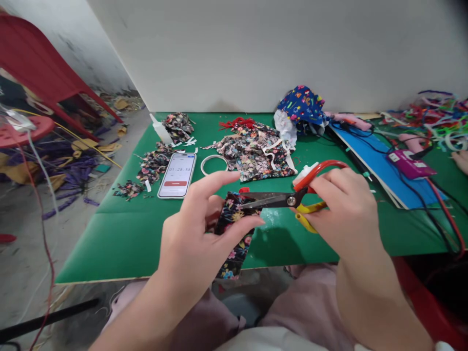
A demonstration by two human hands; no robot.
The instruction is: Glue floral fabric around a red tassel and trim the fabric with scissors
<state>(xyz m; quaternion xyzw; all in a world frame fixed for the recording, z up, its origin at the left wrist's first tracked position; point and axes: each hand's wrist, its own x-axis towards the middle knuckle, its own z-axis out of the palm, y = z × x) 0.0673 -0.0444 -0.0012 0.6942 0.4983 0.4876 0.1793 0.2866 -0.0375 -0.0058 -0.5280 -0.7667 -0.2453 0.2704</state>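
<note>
My left hand holds a strip of dark floral fabric that hangs over the front edge of the green table. The thumb and forefinger stand apart, and the other fingers are bent behind the cloth, partly hidden. My right hand grips a pair of scissors with one red and one yellow handle. Their dark blades point left and lie across the top of the fabric strip. A small red bit shows at the strip's upper edge. Behind the scissors lies a white-capped bottle or tube, partly covered.
On the green table lie a phone, a tape roll, floral scraps, a larger floral cloth pile and a white bottle. Cables cross a blue folder at right. Another person's hand shows there.
</note>
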